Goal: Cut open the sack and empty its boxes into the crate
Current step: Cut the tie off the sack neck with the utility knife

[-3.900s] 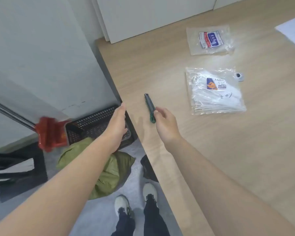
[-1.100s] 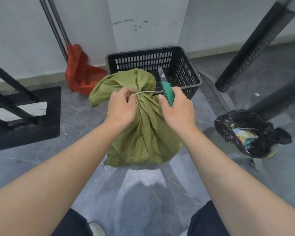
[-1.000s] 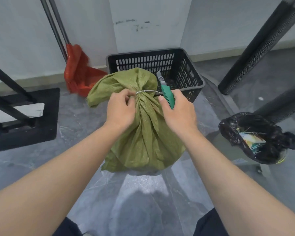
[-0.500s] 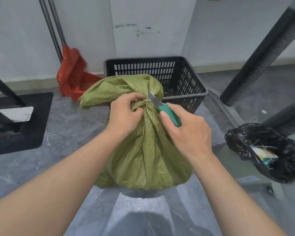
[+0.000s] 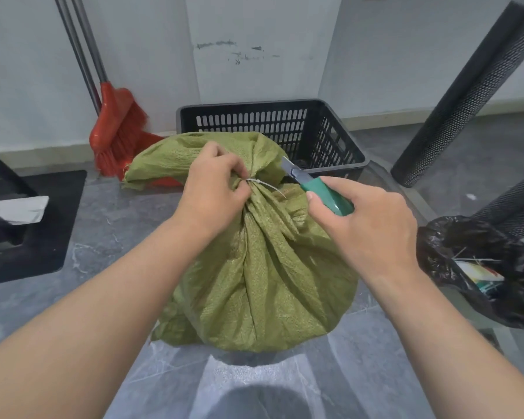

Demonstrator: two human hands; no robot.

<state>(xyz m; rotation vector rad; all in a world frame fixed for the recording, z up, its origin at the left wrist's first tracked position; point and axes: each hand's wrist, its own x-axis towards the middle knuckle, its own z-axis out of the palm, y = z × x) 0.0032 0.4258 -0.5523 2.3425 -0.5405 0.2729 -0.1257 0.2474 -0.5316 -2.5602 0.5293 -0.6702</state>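
- Sack: one, green woven plastic. It stands on the grey floor just in front of the black crate. Neck is bunched and cinched by one thin pale tie.
- Left hand: grip clenched on the gathered neck right at the tie, fingers pinching fabric.
- Right hand: grip wrapped round one green-handled utility knife, blade out. The tip is just beside the neck on the crate side; can't tell if it touches cloth.
- Handling, my read: weave is soft and floppy but tough, with a slick surface. The bulging base suggests a moderate load.
- Boxes: none visible, count unknown.
- Hold points: twisted neck below the tie for the cut. For tipping, probably the bottom corners, since cloth grabbed mid-body would likely slip.
- Tie looks thin and stiff, so a short cut should part it. Left fingers sit very close; angle the blade away from them.
- Crate: one, slotted walls, inside mostly hidden behind the sack.
- Others: one red broom at the wall, one black bin bag on the right.
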